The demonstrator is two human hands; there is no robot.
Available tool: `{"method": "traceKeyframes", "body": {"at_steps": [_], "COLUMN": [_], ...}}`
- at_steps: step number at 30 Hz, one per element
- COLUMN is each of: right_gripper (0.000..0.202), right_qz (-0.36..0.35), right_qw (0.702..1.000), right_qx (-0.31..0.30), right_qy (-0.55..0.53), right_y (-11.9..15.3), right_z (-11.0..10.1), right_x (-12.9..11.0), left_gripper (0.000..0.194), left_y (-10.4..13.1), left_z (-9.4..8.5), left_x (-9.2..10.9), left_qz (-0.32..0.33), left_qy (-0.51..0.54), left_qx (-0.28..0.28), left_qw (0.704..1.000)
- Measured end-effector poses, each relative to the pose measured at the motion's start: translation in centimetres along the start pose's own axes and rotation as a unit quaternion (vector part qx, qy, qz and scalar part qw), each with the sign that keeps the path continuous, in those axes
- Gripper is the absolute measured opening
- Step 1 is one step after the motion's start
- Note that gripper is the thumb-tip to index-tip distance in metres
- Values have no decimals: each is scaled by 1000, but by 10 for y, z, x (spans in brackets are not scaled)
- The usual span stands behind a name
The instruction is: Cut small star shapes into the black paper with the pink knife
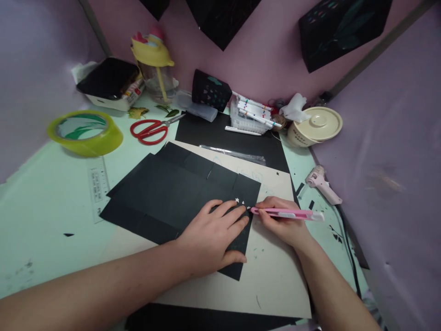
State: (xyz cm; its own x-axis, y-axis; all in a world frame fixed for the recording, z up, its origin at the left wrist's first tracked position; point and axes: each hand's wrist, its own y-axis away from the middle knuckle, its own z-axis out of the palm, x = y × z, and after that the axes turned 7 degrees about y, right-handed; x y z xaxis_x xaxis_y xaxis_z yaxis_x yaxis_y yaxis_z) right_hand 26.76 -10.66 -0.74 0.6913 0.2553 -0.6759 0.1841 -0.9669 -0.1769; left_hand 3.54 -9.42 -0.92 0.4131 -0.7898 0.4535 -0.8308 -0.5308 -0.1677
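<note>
My left hand (pixel 214 234) lies flat with fingers spread on a black sheet of card (pixel 165 193), holding it down near its right end. Between the fingers of my right hand (pixel 284 225) is a pink craft knife (pixel 292 214), its tip at the card's right edge close to my left fingertips. Small white star and triangle shapes (pixel 237 200) show in the card by those fingertips. Slits and fold lines cross the card. Under it lies a pale cream board (pixel 275 276). The blade itself is too small to make out.
Red-handled scissors (pixel 149 132), a yellow tape roll (pixel 86 133) and a clear ruler (pixel 98 184) lie at the left. Markers in a plastic basket (pixel 253 115), a lidded cream bowl (pixel 315 126) and a pink glue gun (pixel 323 184) with its cord stand behind and right.
</note>
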Motion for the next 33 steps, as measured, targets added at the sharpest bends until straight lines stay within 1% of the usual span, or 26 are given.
{"method": "traceKeyframes", "body": {"at_steps": [6,12,15,24,33], "right_gripper": [11,13,14,13,13], "right_qz": [-20,-24,-12,56,58], "right_qw": [1000,1000,1000,998,998], "right_qx": [-2,-4,-4,-3,5], "right_qy": [22,18,-1,-16,-17], "right_y": [2,3,3,1,0], "right_z": [2,2,3,3,3], "right_x": [0,-2,-2,0,0], "left_gripper": [64,64,64,64,65], "left_y": [-1,0,0,0,0], "left_z": [-2,-1,-1,-1,-1], "left_x": [1,1,1,1,0], "left_qz": [-4,-4,-3,-3,-2], "left_qy": [-1,1,3,8,13], "left_qx": [-11,-6,-4,-6,-3], "left_qw": [1000,1000,1000,1000,1000]}}
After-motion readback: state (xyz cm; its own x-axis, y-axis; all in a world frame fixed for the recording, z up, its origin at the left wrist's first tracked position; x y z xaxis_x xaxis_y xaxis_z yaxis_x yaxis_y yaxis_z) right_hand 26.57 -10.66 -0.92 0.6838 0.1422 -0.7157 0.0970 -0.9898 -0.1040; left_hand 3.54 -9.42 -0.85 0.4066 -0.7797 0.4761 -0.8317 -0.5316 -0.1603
